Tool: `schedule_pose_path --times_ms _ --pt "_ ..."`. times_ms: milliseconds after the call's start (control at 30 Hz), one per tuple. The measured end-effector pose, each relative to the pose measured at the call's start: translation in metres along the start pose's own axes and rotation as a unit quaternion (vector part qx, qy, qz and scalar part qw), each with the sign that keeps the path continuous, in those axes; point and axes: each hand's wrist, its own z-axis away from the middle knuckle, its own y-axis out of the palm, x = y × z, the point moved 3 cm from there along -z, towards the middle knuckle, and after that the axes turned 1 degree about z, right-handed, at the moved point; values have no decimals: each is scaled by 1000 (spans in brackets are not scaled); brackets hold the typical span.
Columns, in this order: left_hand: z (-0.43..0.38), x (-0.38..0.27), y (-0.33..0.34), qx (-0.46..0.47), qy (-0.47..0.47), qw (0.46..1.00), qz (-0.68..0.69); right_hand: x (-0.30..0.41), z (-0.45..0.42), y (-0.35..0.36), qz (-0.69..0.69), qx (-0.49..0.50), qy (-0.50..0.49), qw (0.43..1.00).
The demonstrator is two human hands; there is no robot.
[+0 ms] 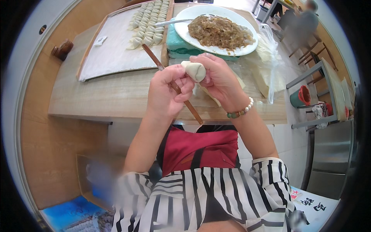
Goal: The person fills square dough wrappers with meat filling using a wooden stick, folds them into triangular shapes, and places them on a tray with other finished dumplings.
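A folded dumpling (196, 72) is held between the fingertips of both hands above the table. My left hand (171, 87) pinches its left side and also keeps a thin brown stick (192, 111) under its curled fingers. My right hand (217, 76), with a beaded bracelet at the wrist, grips the dumpling's right side. Beyond the hands, a white oval plate (181, 32) bears a mound of minced filling (217, 33) and a metal spoon (171, 22). At the upper left, a paper-lined wooden tray (110, 62) holds rows of finished dumplings (150, 29).
Dough wrappers (262, 72) lie partly under a clear plastic bag (271, 58) to the right. The plate rests on a green package (179, 47). A dark brown object (63, 49) stands left of the tray. Another person (304, 23) sits far off at the upper right.
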Motion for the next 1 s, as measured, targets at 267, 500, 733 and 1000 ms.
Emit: schedule_pose_path --times_ms 267,500,733,1000 --pt "-3 -19 -38 -70 21 996 -59 -6 9 7 86 -17 -65 994" --pt "-28 -154 -87 -236 228 781 -532 -1 80 -65 347 -103 -217 907" --pt "-153 -233 -173 -329 197 604 -699 -25 96 -114 349 -178 -227 892" --pt "-228 -214 -211 -413 135 710 -554 -21 93 -116 331 -199 -188 903"
